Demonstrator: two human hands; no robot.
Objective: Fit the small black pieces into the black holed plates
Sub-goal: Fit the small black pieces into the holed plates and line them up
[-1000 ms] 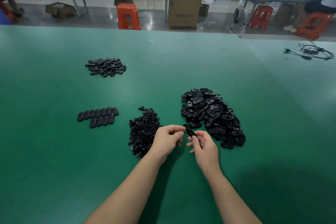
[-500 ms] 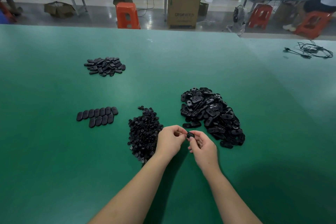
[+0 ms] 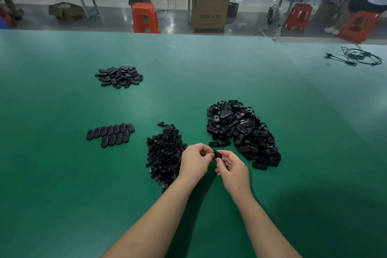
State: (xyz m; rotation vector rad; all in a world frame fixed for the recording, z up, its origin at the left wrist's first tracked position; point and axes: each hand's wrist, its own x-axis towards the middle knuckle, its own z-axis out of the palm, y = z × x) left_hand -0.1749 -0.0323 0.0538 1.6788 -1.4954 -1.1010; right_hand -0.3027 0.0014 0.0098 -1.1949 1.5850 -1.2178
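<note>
One black holed plate is held between my two hands above the green table. My right hand pinches it from the right with thumb and fingertips. My left hand has its fingers curled against the plate's left end; whether a small piece sits under them is hidden. A heap of small black pieces lies just left of my left hand. A bigger heap of holed plates lies to the right, behind my right hand.
Two neat rows of oval plates lie at the left. A loose pile of oval plates sits further back. A tangle of black cable lies at the far right. Stools and boxes stand beyond the green table.
My hands have closed together around the plate. The plate stood upright in my right hand a second ago; now both hands meet on it.
</note>
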